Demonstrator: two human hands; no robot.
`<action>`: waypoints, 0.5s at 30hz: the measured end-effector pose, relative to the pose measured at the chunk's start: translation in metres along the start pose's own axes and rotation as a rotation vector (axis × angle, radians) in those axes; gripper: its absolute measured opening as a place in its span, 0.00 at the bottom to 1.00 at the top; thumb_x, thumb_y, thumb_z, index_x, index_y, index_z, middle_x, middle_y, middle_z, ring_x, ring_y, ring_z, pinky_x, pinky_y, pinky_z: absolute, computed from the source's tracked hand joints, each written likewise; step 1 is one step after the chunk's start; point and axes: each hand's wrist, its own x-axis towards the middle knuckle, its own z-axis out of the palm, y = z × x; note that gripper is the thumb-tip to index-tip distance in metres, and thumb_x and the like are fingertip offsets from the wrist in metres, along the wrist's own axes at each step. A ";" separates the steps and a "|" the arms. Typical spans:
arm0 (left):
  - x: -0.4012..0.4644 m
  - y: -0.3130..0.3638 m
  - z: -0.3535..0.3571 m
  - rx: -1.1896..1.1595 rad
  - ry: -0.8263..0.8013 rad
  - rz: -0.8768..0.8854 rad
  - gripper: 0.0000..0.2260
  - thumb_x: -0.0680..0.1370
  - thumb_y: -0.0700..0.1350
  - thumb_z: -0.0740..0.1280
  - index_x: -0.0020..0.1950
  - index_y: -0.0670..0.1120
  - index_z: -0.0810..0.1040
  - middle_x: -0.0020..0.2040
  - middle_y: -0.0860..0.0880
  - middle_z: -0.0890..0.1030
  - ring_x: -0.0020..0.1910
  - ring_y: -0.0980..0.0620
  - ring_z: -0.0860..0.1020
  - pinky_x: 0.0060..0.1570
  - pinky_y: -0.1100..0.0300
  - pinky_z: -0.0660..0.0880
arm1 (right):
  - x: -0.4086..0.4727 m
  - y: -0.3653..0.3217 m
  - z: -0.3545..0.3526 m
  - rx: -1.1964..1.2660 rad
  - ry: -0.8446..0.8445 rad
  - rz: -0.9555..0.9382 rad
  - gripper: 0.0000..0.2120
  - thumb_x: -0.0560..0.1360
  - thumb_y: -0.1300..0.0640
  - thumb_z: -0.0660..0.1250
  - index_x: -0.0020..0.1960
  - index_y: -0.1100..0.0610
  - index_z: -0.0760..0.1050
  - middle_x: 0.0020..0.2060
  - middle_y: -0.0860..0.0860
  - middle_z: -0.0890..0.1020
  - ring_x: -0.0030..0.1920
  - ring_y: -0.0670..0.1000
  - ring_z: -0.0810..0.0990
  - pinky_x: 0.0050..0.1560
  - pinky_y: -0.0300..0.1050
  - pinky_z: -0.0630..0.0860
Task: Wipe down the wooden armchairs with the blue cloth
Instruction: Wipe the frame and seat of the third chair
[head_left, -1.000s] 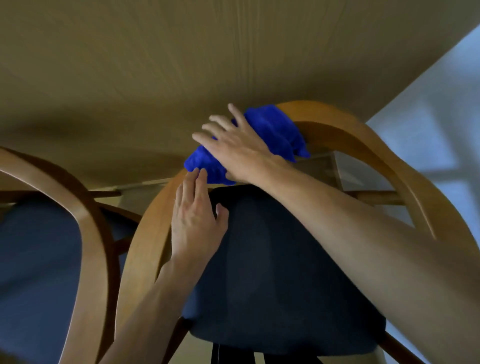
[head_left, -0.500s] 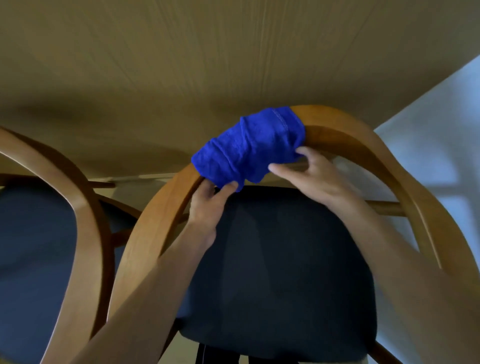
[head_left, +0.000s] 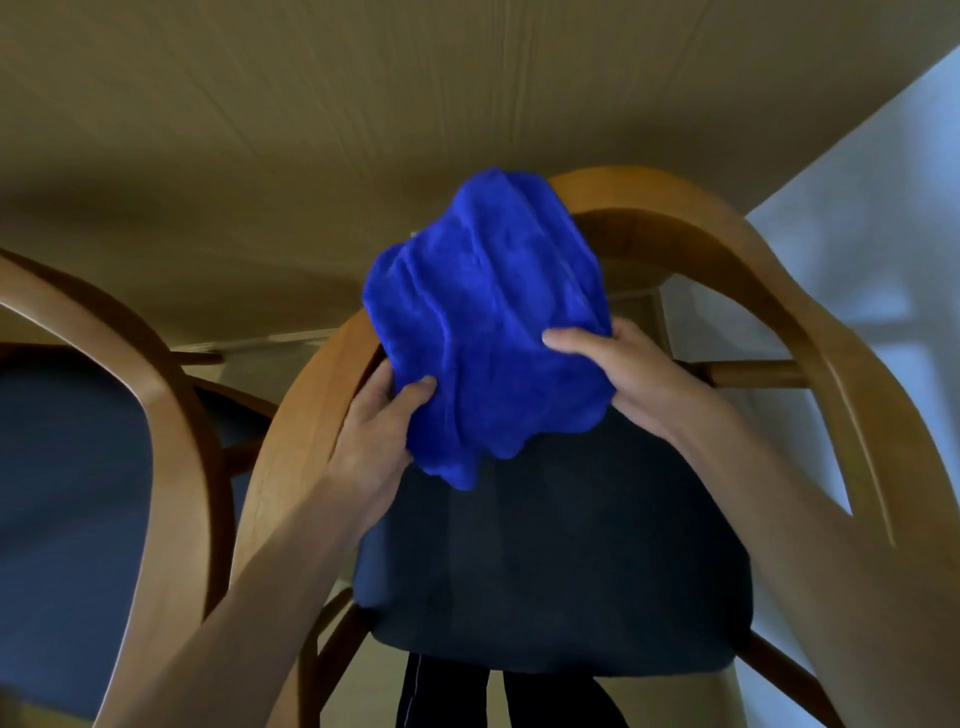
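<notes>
The cloth (head_left: 488, 332) is hanging bunched over the armchair's (head_left: 727, 249) curved top rail. The left hand (head_left: 374, 441) is pinching its lower left edge; the right hand (head_left: 628, 374) is gripping its right side.

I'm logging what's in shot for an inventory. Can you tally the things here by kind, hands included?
Curved wooden armchairs with dark blue seat cushions: 2
Bright blue cloths: 1
Light wooden tables: 1
Bare hands gripping the cloth: 2 (left, right)
Total: 6
</notes>
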 end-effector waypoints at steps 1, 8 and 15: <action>-0.007 -0.007 -0.005 0.023 -0.017 -0.036 0.16 0.78 0.45 0.67 0.66 0.55 0.76 0.62 0.53 0.80 0.61 0.50 0.79 0.55 0.51 0.78 | -0.007 0.010 -0.004 0.004 -0.044 0.022 0.24 0.67 0.52 0.79 0.62 0.49 0.78 0.57 0.48 0.84 0.58 0.50 0.82 0.62 0.54 0.75; -0.024 -0.050 -0.005 0.021 0.010 -0.202 0.11 0.76 0.46 0.71 0.57 0.45 0.81 0.56 0.43 0.83 0.56 0.44 0.81 0.51 0.53 0.80 | -0.019 0.060 0.012 0.073 -0.045 0.173 0.20 0.72 0.53 0.76 0.62 0.56 0.78 0.57 0.55 0.83 0.59 0.56 0.81 0.59 0.50 0.79; 0.004 -0.039 0.030 0.210 0.144 -0.215 0.06 0.77 0.43 0.70 0.52 0.44 0.83 0.48 0.45 0.85 0.48 0.48 0.84 0.42 0.56 0.80 | -0.031 0.062 -0.005 0.026 0.364 0.238 0.14 0.74 0.57 0.74 0.57 0.61 0.80 0.53 0.59 0.84 0.54 0.56 0.83 0.61 0.55 0.78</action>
